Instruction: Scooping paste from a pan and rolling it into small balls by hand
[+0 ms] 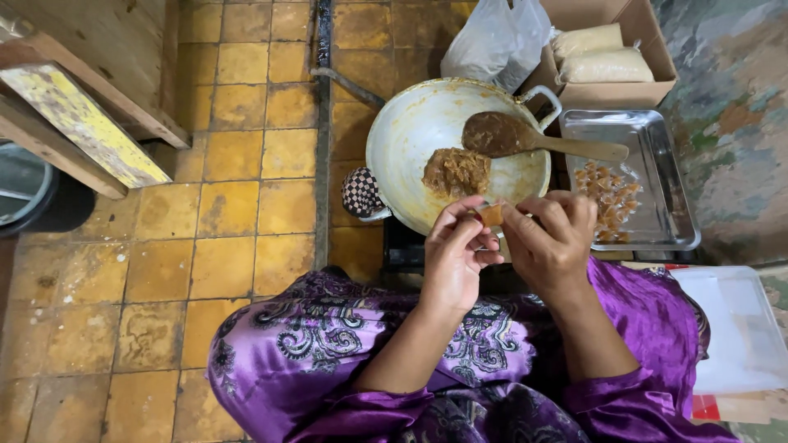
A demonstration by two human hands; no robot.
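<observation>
**A small sweet pinched between both my hands, over the pan's edge**

I hold a small brown wrapped sweet [491,215] between my two hands, just above the near rim of the big pale pan [402,139]. My left hand [454,254] has it pinched at one end with thumb and fingertips closed narrow on it; my right hand [552,242] closes on the other end the same way. The wrapper looks clear, though my fingers hide most of it and I cannot be sure how far it is twisted.

In the pan sits a lump of brown paste [456,171], with a wooden paddle [533,139] resting across it, its blade coated. To my right a steel tray [657,176] holds a scatter of wrapped pieces [609,197].

The piece is tiny and likely sticky and soft. If I squeeze too hard, I judge it would squash out of shape or split the wrapper. If either pinch loosens, it could drop into the pan or onto the tiled floor [238,213] beside my purple skirt [328,344].
</observation>
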